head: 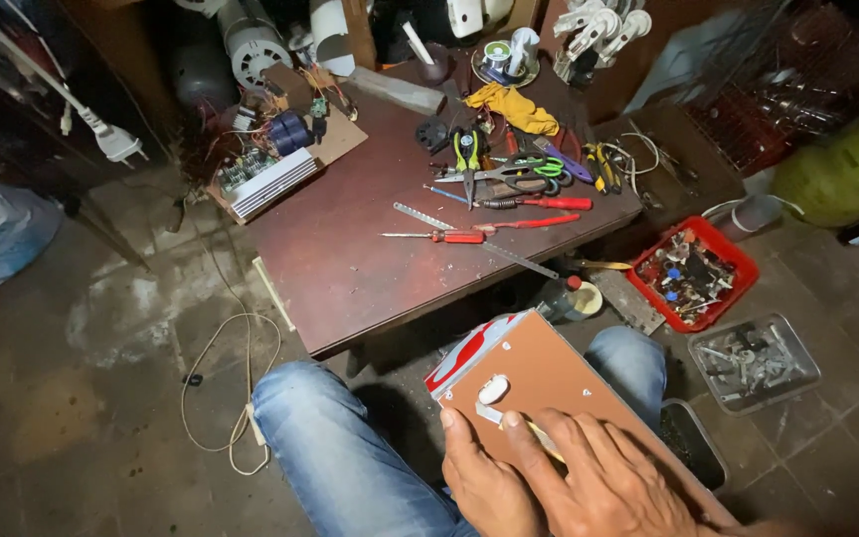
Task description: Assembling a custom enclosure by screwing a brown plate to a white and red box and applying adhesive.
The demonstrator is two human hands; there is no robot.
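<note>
You're resting the brown board on your lap, below the table. Your right hand is lying flat, fingers spread, pinning a thin tool against it; your left hand is gripping its lower edge.

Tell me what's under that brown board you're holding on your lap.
Under the brown board a red-and-white casing edge shows at its upper left, with jeans-clad knees below. Both hands, left and right, cover its near end; anything beneath is hidden.
</note>
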